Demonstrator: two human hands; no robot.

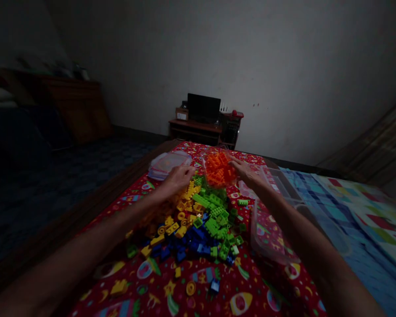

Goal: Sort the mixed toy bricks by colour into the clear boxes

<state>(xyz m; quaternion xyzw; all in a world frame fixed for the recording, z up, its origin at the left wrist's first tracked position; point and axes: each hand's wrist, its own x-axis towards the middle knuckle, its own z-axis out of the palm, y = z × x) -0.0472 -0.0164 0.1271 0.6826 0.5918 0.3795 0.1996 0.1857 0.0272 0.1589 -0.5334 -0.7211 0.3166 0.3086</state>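
A clear plastic container (204, 169) filled with orange toy bricks (218, 167) is at the far end of a pile of loose bricks. My right hand (244, 171) grips its right side, fingers at the rim. Over the yellow bricks (181, 215), my left hand (180, 177) is closed, fingertips pressed together; whatever may be in them is too small to make out. Green bricks (216, 215) make up the right of the pile, and blue bricks (191, 242) lie at its near side.
Stacked clear lids (170, 164) lie beyond my left hand. An uncovered transparent bin (267, 246) stands right of the pile, under my right forearm. A red patterned cloth (224, 281) covers the surface, with a few stray bricks near me. A monitor (203, 107) stands by the wall.
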